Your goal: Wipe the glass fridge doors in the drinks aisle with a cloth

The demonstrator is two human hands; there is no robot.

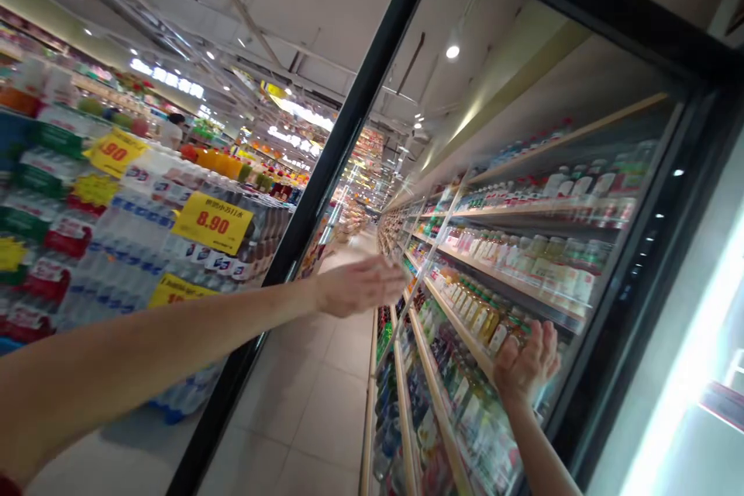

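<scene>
A glass door [325,403] in a black frame [342,147] stands tilted across my view. My left hand [363,287] reaches in from the left, past the frame, and is in front of the glass. Its fingers are stretched out and slightly smeared, with nothing seen in them. My right hand [528,360] is raised at the lower right, near the right side of the door frame. Its fingers are apart and loosely bent, and it holds nothing visible. I cannot tell whether either hand touches the glass.
Shelves of bottled drinks [494,325] show in the glass along a tiled aisle [314,395]. On the left are stacked packs of bottles [122,248] with yellow price signs [212,223]. A bright light strip [691,372] runs down the right. A person [173,130] is far back at left.
</scene>
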